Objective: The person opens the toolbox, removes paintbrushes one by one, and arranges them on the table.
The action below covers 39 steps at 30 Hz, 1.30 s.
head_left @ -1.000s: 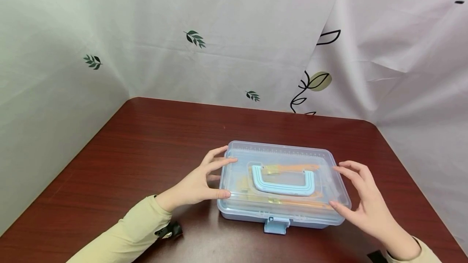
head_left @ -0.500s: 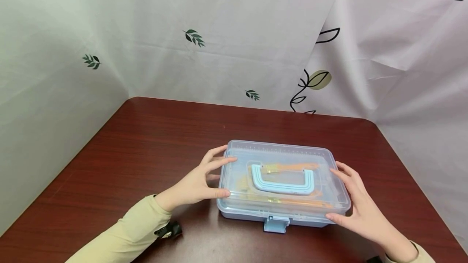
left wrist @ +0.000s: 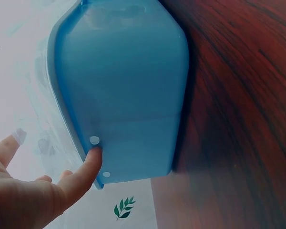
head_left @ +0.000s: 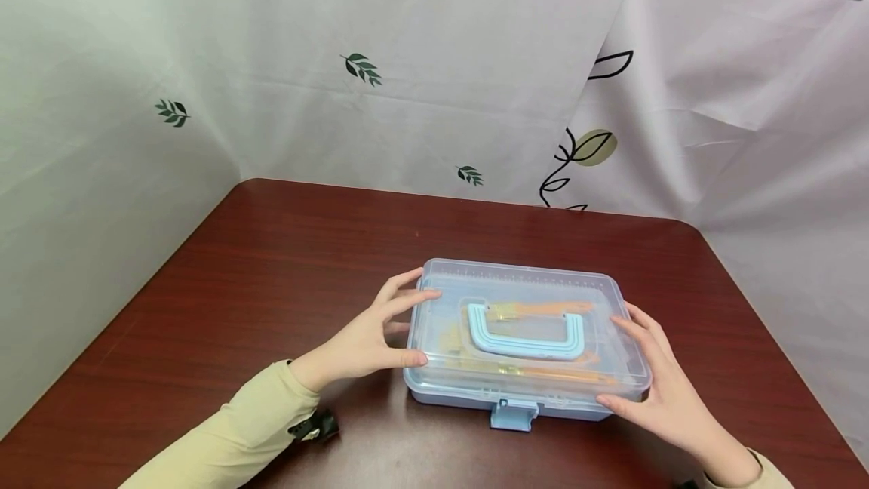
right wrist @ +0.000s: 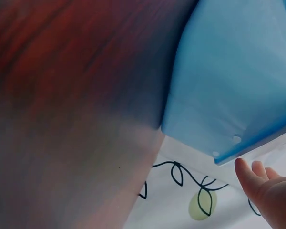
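Observation:
A plastic storage box with a clear lid and blue base stands on the table. Its light blue handle lies flat on the lid, and the front latch sticks outward. Paintbrushes with orange handles show through the lid. My left hand is spread at the left end, with its thumb at the front lid edge and a finger on the top. In the left wrist view, another fingertip touches the blue end wall. My right hand spans the right end, thumb near the front corner.
The dark red wood-grain table extends left of and behind the box. White fabric with leaf prints hangs around its far and side edges. A black strap piece is at the left wrist.
My right hand has moved left and closer onto the box's right end, its thumb sliding left along the front edge. The left hand and box stay nearly in place.

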Tool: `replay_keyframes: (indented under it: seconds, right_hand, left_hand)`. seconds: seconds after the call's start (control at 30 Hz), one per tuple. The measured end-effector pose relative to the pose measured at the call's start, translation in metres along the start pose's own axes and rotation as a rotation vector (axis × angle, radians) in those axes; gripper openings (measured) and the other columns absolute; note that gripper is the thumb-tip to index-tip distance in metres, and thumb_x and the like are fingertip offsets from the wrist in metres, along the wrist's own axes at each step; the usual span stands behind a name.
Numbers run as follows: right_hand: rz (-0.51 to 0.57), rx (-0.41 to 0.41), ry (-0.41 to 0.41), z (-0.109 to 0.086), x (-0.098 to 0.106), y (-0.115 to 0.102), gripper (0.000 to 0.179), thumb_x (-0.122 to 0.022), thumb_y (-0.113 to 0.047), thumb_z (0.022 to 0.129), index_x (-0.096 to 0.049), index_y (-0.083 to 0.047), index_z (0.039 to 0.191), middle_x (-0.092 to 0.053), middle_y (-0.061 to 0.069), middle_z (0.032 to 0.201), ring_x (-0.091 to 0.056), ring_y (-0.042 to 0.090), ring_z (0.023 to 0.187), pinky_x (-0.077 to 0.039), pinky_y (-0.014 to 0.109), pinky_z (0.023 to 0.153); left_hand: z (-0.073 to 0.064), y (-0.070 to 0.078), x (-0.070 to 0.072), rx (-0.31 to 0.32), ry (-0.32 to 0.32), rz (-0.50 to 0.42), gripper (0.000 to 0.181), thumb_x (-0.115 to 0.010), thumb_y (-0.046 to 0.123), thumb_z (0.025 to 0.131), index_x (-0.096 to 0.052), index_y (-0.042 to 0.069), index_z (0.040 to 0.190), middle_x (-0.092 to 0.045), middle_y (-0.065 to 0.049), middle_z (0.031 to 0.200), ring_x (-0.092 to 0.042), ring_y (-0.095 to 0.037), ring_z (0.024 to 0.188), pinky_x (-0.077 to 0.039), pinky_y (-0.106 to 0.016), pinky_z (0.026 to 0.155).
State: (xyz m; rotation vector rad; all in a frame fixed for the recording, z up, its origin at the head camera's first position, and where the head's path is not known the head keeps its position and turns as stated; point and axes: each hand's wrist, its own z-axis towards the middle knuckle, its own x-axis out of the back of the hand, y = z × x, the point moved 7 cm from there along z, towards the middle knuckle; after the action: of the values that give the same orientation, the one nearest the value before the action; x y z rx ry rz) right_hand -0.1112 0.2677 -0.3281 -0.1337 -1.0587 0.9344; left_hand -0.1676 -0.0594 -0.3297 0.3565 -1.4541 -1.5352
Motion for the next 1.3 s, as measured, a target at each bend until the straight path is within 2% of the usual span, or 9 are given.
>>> replay_keyframes:
  seconds: [0.23, 0.57, 0.77, 1.03, 1.17, 1.3]
  right_hand:
    - [0.000, 0.011, 0.011, 0.001, 0.001, 0.000, 0.099, -0.090, -0.001, 0.043, -0.045, 0.007, 0.131, -0.028, 0.006, 0.146, -0.025, 0.000, 0.130, -0.024, 0.004, 0.094]
    - [-0.004, 0.009, 0.007, 0.004, 0.005, -0.002, 0.096, -0.090, -0.001, 0.044, -0.048, 0.004, 0.130, -0.031, 0.005, 0.146, -0.027, 0.000, 0.129, -0.024, 0.005, 0.093]
    - [0.000, 0.000, 0.021, 0.003, 0.005, -0.005, 0.093, -0.089, 0.002, 0.045, -0.050, 0.003, 0.130, -0.032, 0.003, 0.146, -0.029, -0.001, 0.129, -0.024, 0.005, 0.093]
    - [0.029, -0.013, 0.071, 0.002, 0.008, -0.007, 0.087, -0.086, 0.003, 0.046, -0.053, 0.002, 0.127, -0.038, 0.001, 0.144, -0.032, 0.000, 0.131, -0.025, 0.005, 0.094]
    - [0.022, -0.040, 0.091, 0.003, 0.009, -0.008, 0.085, -0.087, 0.001, 0.047, -0.055, 0.000, 0.125, -0.040, -0.001, 0.143, -0.033, -0.002, 0.130, -0.026, 0.005, 0.094]
    - [0.004, -0.064, 0.105, 0.003, 0.009, -0.010, 0.084, -0.087, -0.001, 0.048, -0.056, -0.002, 0.126, -0.042, -0.003, 0.143, -0.034, -0.004, 0.130, -0.026, 0.004, 0.094]
  left_hand:
    - [-0.001, -0.002, -0.003, -0.041, -0.022, 0.066, 0.087, -0.087, 0.018, 0.067, -0.041, 0.014, 0.142, -0.007, -0.007, 0.156, -0.027, -0.030, 0.137, -0.046, -0.045, 0.094]
    - [-0.003, 0.004, -0.005, -0.023, -0.011, 0.094, 0.083, -0.084, 0.016, 0.070, -0.040, 0.010, 0.141, -0.006, -0.009, 0.156, -0.024, -0.031, 0.139, -0.044, -0.051, 0.095]
    - [-0.003, 0.006, -0.007, -0.020, 0.005, 0.119, 0.082, -0.083, 0.017, 0.071, -0.041, 0.011, 0.140, -0.006, -0.010, 0.156, -0.027, -0.030, 0.138, -0.045, -0.050, 0.095]
    - [-0.003, 0.005, -0.010, 0.008, -0.005, 0.167, 0.081, -0.081, 0.019, 0.072, -0.039, 0.019, 0.141, -0.003, -0.007, 0.157, -0.024, -0.028, 0.139, -0.046, -0.047, 0.094]
    - [-0.003, 0.007, -0.010, -0.004, -0.015, 0.172, 0.077, -0.080, 0.020, 0.074, -0.041, 0.018, 0.140, -0.002, -0.007, 0.157, -0.025, -0.027, 0.137, -0.046, -0.044, 0.095]
    - [-0.002, 0.010, -0.010, -0.023, 0.007, 0.179, 0.070, -0.079, 0.021, 0.075, -0.047, 0.017, 0.136, -0.005, -0.010, 0.156, -0.029, -0.028, 0.131, -0.047, -0.039, 0.092]
